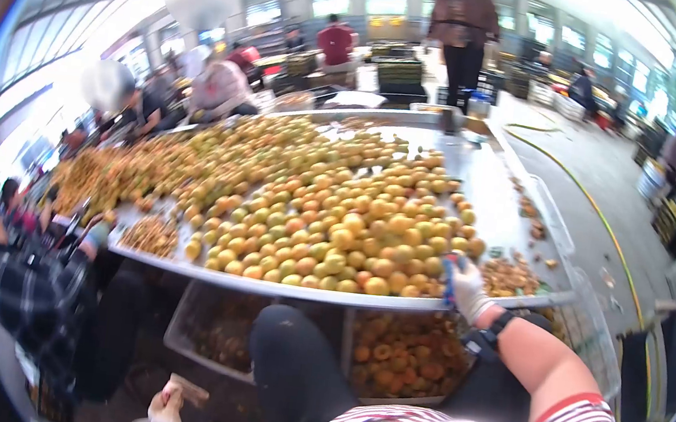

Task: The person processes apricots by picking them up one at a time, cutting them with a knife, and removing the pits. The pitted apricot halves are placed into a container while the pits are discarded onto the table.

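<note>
Hundreds of small round fruits [335, 236], yellow to orange with some greener ones, lie heaped on the metal table [491, 187], and the pile runs right up to its near edge. The right hand [469, 288], in a white glove, sits at that near edge toward the right corner, against the outermost fruits. Its fingers are curled around a blue object [452, 266] too small to identify. The left hand [165, 412], also gloved, hangs low under the table and is closed on a brownish piece [191, 392] I cannot make out.

Each fruit looks light, smooth-skinned and probably soft enough to bruise. On the slick, shiny sheet metal it would likely roll at a nudge. A gentle fingertip grip around the middle of a fruit seems the safest hold.

Grey plastic crates [178, 334] below the near edge hold darker, duller orange pieces. A person's checked sleeve [28, 292] leans in at the left corner.
</note>
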The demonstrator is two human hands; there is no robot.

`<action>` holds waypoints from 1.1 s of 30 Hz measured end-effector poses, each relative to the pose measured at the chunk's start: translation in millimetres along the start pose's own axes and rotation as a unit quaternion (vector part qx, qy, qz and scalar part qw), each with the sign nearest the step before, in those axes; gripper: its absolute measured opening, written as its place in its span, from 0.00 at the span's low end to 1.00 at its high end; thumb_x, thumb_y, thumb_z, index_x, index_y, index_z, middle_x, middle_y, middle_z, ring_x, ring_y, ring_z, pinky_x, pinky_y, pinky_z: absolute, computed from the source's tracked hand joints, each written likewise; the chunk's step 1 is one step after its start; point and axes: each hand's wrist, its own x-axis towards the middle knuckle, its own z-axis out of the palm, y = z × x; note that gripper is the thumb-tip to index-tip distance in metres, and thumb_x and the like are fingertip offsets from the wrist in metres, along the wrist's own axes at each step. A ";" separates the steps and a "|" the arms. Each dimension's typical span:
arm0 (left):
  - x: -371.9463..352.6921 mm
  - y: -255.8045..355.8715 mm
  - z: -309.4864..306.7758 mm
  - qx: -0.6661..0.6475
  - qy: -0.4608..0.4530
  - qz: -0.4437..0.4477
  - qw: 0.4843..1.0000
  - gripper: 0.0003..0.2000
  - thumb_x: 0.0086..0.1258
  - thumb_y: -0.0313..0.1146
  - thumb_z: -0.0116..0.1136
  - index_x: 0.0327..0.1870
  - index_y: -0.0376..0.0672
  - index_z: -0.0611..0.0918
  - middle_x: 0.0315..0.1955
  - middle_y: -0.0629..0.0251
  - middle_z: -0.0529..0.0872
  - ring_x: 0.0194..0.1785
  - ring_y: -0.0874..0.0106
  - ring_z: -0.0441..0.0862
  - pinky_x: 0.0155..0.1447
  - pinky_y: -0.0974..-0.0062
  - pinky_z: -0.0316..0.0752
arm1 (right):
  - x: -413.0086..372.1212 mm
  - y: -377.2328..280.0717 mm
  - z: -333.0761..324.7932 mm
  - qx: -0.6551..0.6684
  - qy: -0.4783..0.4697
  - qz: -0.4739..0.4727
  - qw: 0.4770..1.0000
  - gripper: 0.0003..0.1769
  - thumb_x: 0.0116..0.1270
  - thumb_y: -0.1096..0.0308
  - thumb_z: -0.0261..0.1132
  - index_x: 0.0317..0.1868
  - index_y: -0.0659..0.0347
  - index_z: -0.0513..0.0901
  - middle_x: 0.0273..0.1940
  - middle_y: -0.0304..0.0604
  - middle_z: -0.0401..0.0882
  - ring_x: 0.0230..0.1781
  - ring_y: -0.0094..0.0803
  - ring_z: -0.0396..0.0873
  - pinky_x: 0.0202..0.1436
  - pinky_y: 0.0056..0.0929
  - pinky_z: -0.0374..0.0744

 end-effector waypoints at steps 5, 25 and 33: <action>-6.1 26.5 35.5 0.075 0.081 -0.008 0.994 0.08 0.70 0.26 0.69 0.47 0.36 0.89 0.44 0.66 0.90 0.49 0.74 0.83 0.61 0.75 0.75 | 5.9 1.5 -2.3 -0.013 0.006 0.001 1.000 0.11 0.77 0.59 0.64 0.47 0.58 0.83 0.23 0.34 0.79 0.16 0.24 0.75 0.20 0.28 0.75; 73.1 205.9 285.6 -0.004 -0.186 0.248 0.951 0.10 0.73 0.31 0.66 0.51 0.37 0.87 0.41 0.74 0.86 0.45 0.85 0.79 0.50 0.86 0.73 | -123.1 -80.6 -99.8 0.288 0.061 0.031 0.955 0.11 0.78 0.60 0.63 0.48 0.59 0.83 0.27 0.38 0.80 0.16 0.26 0.75 0.15 0.27 0.73; 40.7 185.6 454.8 -0.040 -0.452 0.237 0.859 0.09 0.72 0.28 0.66 0.49 0.37 0.87 0.39 0.75 0.87 0.41 0.86 0.79 0.45 0.85 0.74 | -148.8 -126.3 -69.7 0.092 0.062 -0.072 0.991 0.13 0.73 0.63 0.70 0.51 0.61 0.83 0.37 0.34 0.84 0.37 0.19 0.81 0.40 0.20 0.81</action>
